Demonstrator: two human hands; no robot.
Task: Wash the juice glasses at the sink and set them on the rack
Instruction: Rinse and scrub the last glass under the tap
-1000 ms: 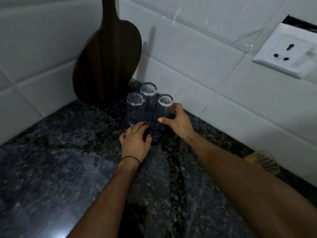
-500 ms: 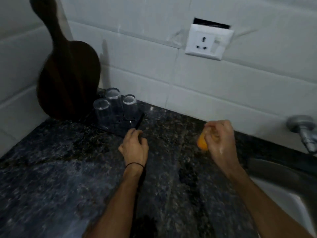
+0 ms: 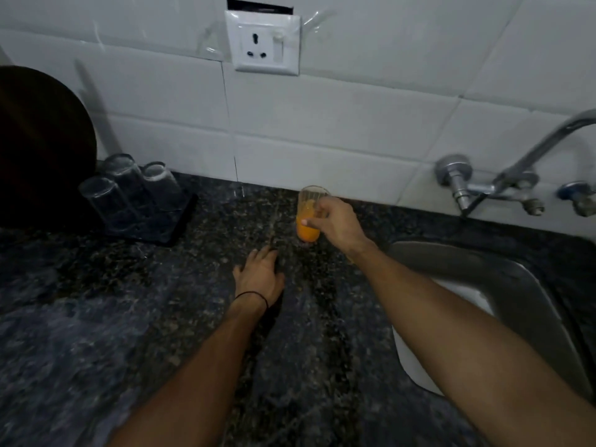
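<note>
My right hand point(image 3: 338, 222) grips a juice glass point(image 3: 309, 214) that stands on the dark granite counter point(image 3: 96, 333) near the wall, with orange juice in its lower half. My left hand point(image 3: 259, 275) rests flat on the counter just in front of the glass, fingers straight. At the far left a black rack point(image 3: 161, 229) holds three clear glasses point(image 3: 129, 191) upside down. The steel sink point(image 3: 503, 285) lies to the right, with its tap point(image 3: 516, 175) on the wall above.
A dark wooden board point(image 3: 38, 146) leans against the tiles behind the rack. A white wall socket point(image 3: 266, 43) sits above the counter. The sink rim lies close under my right forearm.
Both hands have left the rack. My right hand moved right and took hold of the juice glass. My left hand slid right along the counter. The view swung toward the sink.
</note>
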